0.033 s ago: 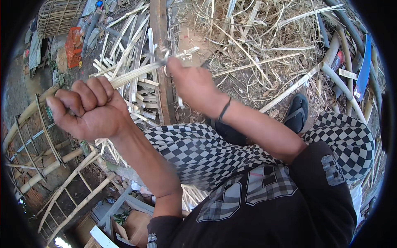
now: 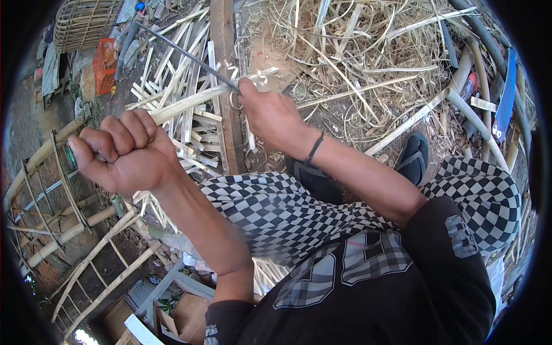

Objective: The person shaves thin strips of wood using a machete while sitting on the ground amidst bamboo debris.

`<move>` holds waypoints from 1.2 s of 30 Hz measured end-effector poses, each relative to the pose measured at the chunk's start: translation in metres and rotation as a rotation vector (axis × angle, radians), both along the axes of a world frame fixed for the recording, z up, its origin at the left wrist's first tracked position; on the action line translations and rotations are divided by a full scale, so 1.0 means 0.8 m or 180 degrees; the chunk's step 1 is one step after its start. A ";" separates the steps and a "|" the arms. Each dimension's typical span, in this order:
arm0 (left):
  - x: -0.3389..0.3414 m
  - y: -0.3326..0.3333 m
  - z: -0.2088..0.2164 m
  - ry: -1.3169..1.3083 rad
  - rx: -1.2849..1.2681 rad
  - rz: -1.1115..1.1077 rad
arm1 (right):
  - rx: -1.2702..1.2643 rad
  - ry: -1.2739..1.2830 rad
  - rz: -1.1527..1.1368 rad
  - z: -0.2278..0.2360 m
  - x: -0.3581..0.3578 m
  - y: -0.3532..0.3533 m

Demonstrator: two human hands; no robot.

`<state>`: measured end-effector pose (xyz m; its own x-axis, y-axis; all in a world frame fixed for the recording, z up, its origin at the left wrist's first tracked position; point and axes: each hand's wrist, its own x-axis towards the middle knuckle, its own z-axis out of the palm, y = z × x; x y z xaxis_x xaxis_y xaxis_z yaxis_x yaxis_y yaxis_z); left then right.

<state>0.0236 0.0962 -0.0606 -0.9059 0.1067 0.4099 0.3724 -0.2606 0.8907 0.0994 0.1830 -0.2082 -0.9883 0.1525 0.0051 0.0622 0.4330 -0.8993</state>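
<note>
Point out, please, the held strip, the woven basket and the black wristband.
Held strip [image 2: 192, 103], head view: its middle stretch.
Woven basket [image 2: 86, 26], head view: its side.
Black wristband [image 2: 314, 149], head view: outer surface.

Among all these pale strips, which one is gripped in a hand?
The pale strip jutting from the closed left hand across the wooden beam, with curled shavings near its far end; the other strips lie scattered, unheld.

Place: craft workshop | On my feed I see: heaped shavings [image 2: 382, 52], pale split strips [image 2: 187, 127], woven basket [image 2: 85, 26], bamboo poles [image 2: 474, 119], blue saw [image 2: 506, 95]
</note>
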 end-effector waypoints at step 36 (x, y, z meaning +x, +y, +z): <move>-0.009 -0.014 -0.001 -0.0031 0.0039 0.0169 | -0.0122 0.0892 0.0019 0.001 0.006 -0.027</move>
<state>0.0166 0.0852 -0.0614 -0.9141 0.0533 0.4019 0.3772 -0.2517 0.8913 0.1043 0.1610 -0.2074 -0.9500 0.1520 0.2727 -0.1938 0.3979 -0.8967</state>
